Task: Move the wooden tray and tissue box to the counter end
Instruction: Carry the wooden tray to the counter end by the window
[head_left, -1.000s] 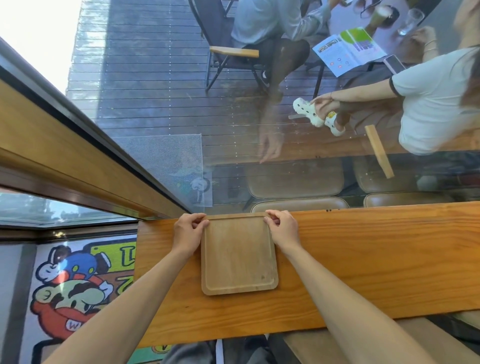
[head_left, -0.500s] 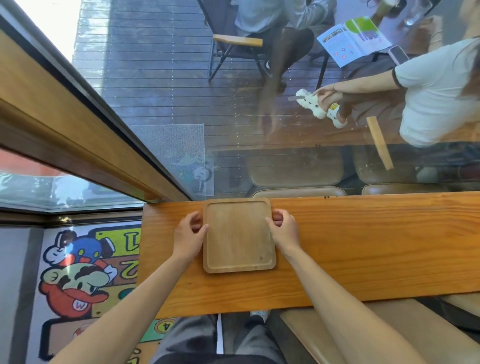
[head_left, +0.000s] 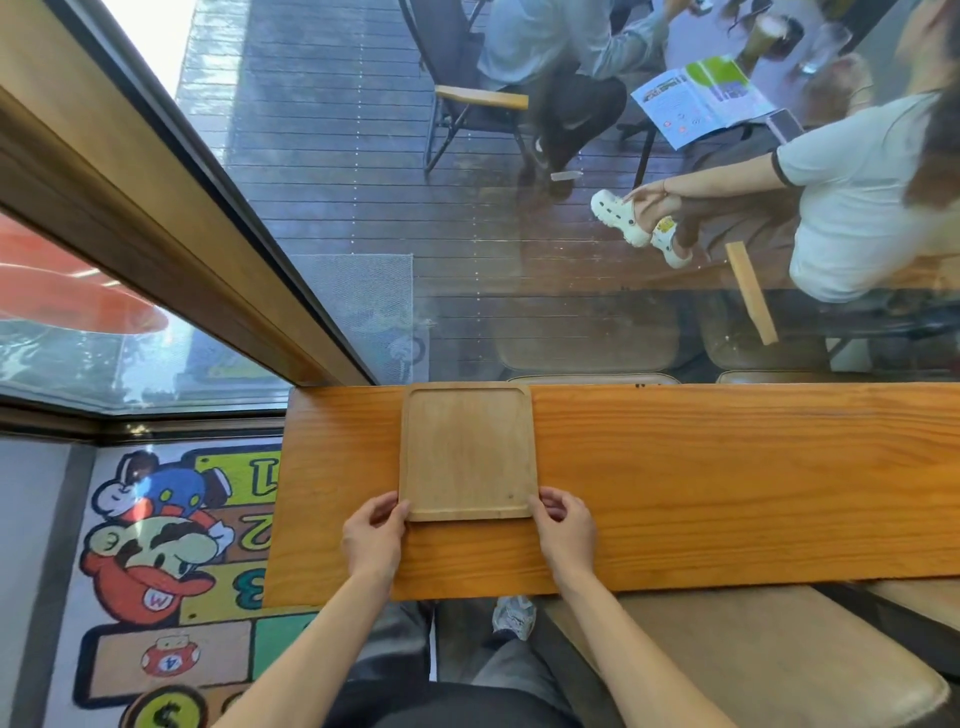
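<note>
A light wooden tray (head_left: 467, 449) lies flat on the orange-brown counter (head_left: 727, 483). Its far rim is against the window glass, a short way in from the counter's left end. My left hand (head_left: 374, 532) curls around the tray's near left corner and my right hand (head_left: 563, 530) around its near right corner, fingertips touching the rim. The tray holds nothing. No tissue box is in view.
The counter's left end (head_left: 283, 493) drops off to a floor mat with cartoon pictures (head_left: 156, 545). A wooden window frame (head_left: 156, 218) slants at the far left. A padded bench (head_left: 753, 660) sits below the counter on the right. Beyond the glass, people sit at a table.
Both hands have slid back along the tray's sides from its far corners to its near corners. The tray has stayed against the glass.
</note>
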